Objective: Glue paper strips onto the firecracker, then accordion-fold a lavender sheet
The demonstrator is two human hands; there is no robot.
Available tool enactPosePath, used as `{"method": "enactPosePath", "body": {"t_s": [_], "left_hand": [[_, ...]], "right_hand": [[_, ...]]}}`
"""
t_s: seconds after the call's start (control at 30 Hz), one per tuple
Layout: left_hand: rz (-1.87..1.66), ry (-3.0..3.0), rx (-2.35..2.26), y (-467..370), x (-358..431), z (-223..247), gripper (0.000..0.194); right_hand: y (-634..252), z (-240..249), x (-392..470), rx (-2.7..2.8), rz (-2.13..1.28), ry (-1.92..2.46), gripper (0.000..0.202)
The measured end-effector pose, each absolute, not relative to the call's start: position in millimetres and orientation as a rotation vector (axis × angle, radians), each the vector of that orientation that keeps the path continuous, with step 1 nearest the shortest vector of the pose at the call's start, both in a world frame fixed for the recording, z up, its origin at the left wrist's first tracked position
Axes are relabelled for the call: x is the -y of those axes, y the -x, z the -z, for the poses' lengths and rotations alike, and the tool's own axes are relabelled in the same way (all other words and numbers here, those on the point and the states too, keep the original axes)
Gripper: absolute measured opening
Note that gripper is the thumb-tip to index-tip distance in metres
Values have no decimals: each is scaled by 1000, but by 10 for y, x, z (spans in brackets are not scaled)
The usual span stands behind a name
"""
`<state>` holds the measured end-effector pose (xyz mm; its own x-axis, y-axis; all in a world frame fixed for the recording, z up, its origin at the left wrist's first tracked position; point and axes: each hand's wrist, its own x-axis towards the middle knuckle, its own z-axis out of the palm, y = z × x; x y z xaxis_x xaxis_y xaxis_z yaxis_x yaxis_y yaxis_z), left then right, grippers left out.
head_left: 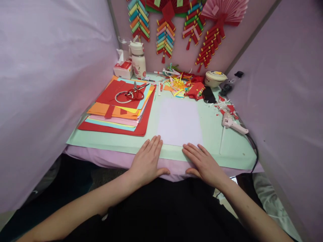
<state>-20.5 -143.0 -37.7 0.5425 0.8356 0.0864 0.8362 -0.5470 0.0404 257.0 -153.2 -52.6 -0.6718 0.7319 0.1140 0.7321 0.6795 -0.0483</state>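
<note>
Head view: table [212, 134] w/ paper stack [118, 107] & white sheet [179, 121] flat just R of stack. L hand [147, 161] & R hand [203, 163] lie palm-down nr sheet's front corners, fingers extended, gripping nothing; contact unclear. Prob. setup; next move calls for fingertips on sheet edge.

Paper stack [99, 109] (left) and glue gun [230, 123] flank passage.

Black top [166, 211] at 6 o'clock, plain dark fabric, folds barely readable. Small pale patch [104, 217] by its edge near 7 o'clock, too blurred to identify. Forearms bare: left forearm [106, 193] 7–8 o'clock, right forearm [247, 205] 4 o'clock. Left hand [146, 161], right hand [205, 164] also bare, fingers [158, 149] slim.
</note>
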Motion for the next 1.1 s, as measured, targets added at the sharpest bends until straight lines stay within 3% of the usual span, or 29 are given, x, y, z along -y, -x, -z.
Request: {"method": "enactPosePath", "body": {"t_s": [0.57,0.83,0.9,1.03,1.1], "left_hand": [[166,2739,1481,239,1429,387,98],[267,2776,1427,242,1399,282,91],[369,2781,1387,198,1380,228,84],[582,2870,1163,31,1288,222,38],[589,2948,1013,-63,1218,265,30]], "right_hand": [[-2943,538,1631,2671,-7,1299,75],[-2794,317,1616,2469,14,1266,69],[-2693,270,1591,2436,0,1227,63],[-2506,288,1487,2500,-65,1148,42],[-2456,326,1425,2524,-78,1142,36]]}}
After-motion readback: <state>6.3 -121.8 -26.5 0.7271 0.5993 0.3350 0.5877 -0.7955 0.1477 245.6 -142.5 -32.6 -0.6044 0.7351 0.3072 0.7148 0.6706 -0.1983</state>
